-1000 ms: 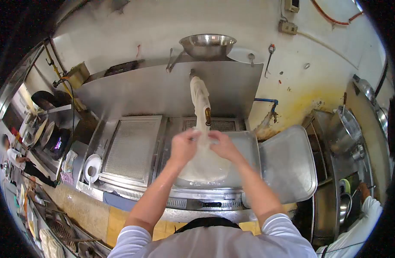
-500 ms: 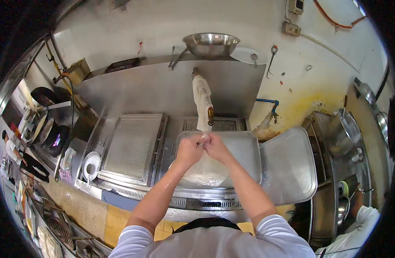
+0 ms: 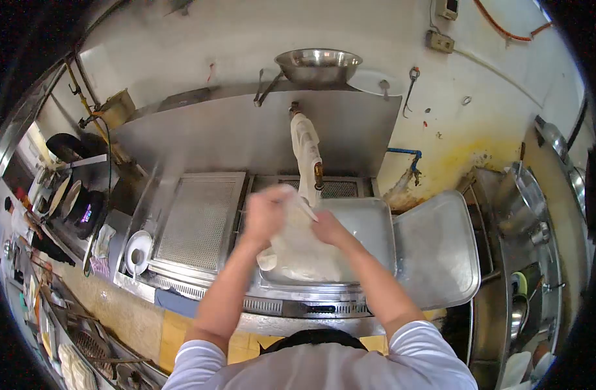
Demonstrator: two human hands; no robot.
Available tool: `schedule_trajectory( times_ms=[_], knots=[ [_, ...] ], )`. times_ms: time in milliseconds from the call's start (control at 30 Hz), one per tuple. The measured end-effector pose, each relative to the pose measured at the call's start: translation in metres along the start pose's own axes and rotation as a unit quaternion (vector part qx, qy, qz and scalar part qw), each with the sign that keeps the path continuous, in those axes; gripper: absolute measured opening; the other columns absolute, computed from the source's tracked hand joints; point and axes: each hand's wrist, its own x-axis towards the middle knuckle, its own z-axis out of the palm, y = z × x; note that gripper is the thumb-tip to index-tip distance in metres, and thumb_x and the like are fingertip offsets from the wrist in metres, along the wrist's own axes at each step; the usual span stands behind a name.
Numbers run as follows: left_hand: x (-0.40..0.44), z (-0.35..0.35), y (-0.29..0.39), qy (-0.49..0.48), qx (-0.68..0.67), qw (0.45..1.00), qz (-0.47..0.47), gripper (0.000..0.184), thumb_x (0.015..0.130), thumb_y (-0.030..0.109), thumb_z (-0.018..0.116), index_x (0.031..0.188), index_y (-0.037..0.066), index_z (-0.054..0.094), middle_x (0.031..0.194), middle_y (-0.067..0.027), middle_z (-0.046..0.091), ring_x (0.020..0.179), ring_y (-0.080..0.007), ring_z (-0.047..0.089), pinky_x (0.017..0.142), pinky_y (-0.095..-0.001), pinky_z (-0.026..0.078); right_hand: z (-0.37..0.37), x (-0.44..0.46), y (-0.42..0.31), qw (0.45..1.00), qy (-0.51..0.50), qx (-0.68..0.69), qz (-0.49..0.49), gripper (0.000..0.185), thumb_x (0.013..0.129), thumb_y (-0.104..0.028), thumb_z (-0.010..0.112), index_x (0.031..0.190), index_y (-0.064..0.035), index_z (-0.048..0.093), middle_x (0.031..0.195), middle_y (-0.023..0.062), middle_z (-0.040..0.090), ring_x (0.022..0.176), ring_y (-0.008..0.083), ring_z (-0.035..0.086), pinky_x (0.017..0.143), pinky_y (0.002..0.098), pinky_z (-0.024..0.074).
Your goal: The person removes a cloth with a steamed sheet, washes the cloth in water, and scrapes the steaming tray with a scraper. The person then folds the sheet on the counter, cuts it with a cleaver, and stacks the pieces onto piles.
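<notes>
Bundle (image 3: 304, 253), pale and limp, between left hand (image 3: 265, 211) and right hand (image 3: 327, 227), over a metal tray (image 3: 372, 240).
Hangs below and between the fingers, upper edge rising from the right fingertips toward the left ones, lower bulk in the tray, with a fold at its left side. Pinched by the right hand, bent fingers closed on the edge; up against the left fingers too, but too blurred to tell a firm grasp from a light touch. Cannot tell cloth from plastic. Just beyond the hands, a brass tap (image 3: 318, 174), with a whitish wrap (image 3: 304, 140) around its pipe; at right, beside the first, a second tray (image 3: 434, 253); at left, a perforated panel (image 3: 197, 221).
</notes>
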Motion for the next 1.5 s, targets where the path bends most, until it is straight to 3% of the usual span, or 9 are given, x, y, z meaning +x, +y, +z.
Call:
schedule_trajectory(
  times_ms=[200,333,500,700,867,1000,1167,1333,1500],
  knots=[
    [-0.003,-0.037,-0.043,0.141,-0.211,0.935,-0.249,0.023,0.101,0.014,0.054,0.093,-0.002,0.069,0.087,-0.0043,0.07,0.075,-0.0099,0.062,0.07,-0.0287,0.051,-0.068,-0.022,0.119,0.994,0.025,-0.023,0.1,0.024,0.086,-0.02,0.055,0.097,-0.0059,0.071,0.104,0.0221,0.07,0.099,0.0352,0.067,0.081,0.0449,0.0531],
    [-0.037,0.039,-0.144,-0.034,-0.625,0.671,-0.399,0.035,0.106,0.039,0.042,0.111,0.009,0.06,0.103,-0.0039,0.066,0.099,-0.021,0.064,0.088,-0.0366,0.052,-0.041,-0.021,0.055,0.953,0.119,0.279,0.018,0.028,0.091,-0.025,0.055,0.102,-0.0057,0.072,0.102,0.0196,0.072,0.097,0.0305,0.068,0.082,0.0407,0.0526],
    [-0.071,0.144,-0.151,-0.124,-0.731,0.644,-0.185,0.039,0.106,0.041,0.038,0.122,0.012,0.06,0.119,-0.0053,0.064,0.109,-0.0209,0.062,0.098,-0.0396,0.05,0.074,-0.002,-0.015,0.972,0.194,0.114,-0.064,0.031,0.088,-0.034,0.06,0.095,-0.0057,0.07,0.094,0.0181,0.07,0.09,0.0301,0.067,0.078,0.0392,0.0509],
    [-0.031,0.116,-0.029,-0.068,-0.559,0.65,-0.51,0.037,0.104,0.039,0.039,0.114,0.014,0.064,0.096,-0.0056,0.068,0.086,-0.0201,0.067,0.076,-0.0402,0.056,0.019,0.011,-0.007,0.954,0.284,0.058,-0.081,0.025,0.092,-0.017,0.057,0.077,-0.0026,0.071,0.067,0.0129,0.069,0.058,0.0236,0.065,0.056,0.0397,0.0501],
    [-0.056,0.13,-0.125,-0.273,-0.737,0.555,-0.274,0.042,0.098,0.042,0.056,0.121,0.008,0.066,0.105,-0.0096,0.07,0.102,-0.0209,0.065,0.084,-0.0409,0.054,0.02,0.018,-0.023,0.958,0.26,-0.07,-0.095,0.021,0.09,-0.022,0.065,0.083,-0.004,0.071,0.075,0.0145,0.071,0.062,0.0291,0.066,0.056,0.0407,0.0487],
    [-0.022,0.046,-0.033,-0.392,0.017,0.871,-0.295,0.047,0.093,0.039,0.066,0.119,0.0,0.068,0.114,-0.0128,0.07,0.107,-0.0203,0.063,0.086,-0.0393,0.052,-0.045,0.014,0.038,0.996,0.073,0.039,0.028,0.032,0.089,-0.037,0.072,0.103,-0.0084,0.073,0.082,0.0126,0.072,0.07,0.0284,0.066,0.063,0.0366,0.0497],
    [-0.013,0.029,-0.077,-0.226,-0.163,0.889,-0.362,0.039,0.094,0.033,0.065,0.111,-0.001,0.072,0.112,-0.0173,0.07,0.106,-0.022,0.062,0.093,-0.0356,0.049,-0.079,-0.026,0.028,0.978,-0.152,-0.136,0.04,0.039,0.09,-0.032,0.073,0.118,-0.0049,0.069,0.098,0.0085,0.073,0.083,0.015,0.065,0.076,0.0307,0.0509],
    [-0.048,0.094,-0.127,-0.182,-0.499,0.813,-0.238,0.031,0.096,0.025,0.057,0.117,0.003,0.064,0.106,-0.0098,0.066,0.102,-0.0194,0.061,0.089,-0.0381,0.05,-0.018,-0.008,0.011,0.895,0.156,0.414,0.058,0.026,0.087,-0.028,0.075,0.099,-0.0048,0.074,0.095,0.0123,0.072,0.084,0.0234,0.065,0.078,0.0384,0.0518],
    [-0.045,0.129,-0.097,-0.142,-0.579,0.738,-0.317,0.032,0.099,0.027,0.051,0.122,0.007,0.06,0.111,-0.0061,0.063,0.101,-0.0184,0.06,0.086,-0.0389,0.051,0.045,0.003,-0.035,0.961,0.257,-0.022,-0.104,0.03,0.094,-0.024,0.065,0.073,-0.003,0.068,0.072,0.0192,0.067,0.062,0.0383,0.061,0.061,0.0435,0.0501]
  ],
)
